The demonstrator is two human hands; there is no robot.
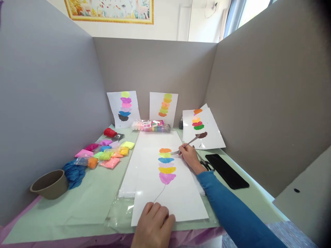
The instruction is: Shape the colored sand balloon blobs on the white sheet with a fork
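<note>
Head view, right hand [190, 155] clamped on a fork [184, 146], tines touching the orange blob [164, 150] topping a coloured clay stack, left hand [153, 224] flat, pressing the white sheet [178, 199] at its near edge, clay packets [106, 151] lying far left.

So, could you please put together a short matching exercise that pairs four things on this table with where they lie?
Things:
1. fork
2. brown bowl
3. black slab
4. left hand

Places:
A. flat at the right edge of the table
B. pressing the near edge of the front sheet
C. near left corner, beside the blue cloth
D. in the right hand, tines by the orange blob

Pairs: 1-D, 2-C, 3-A, 4-B
</note>
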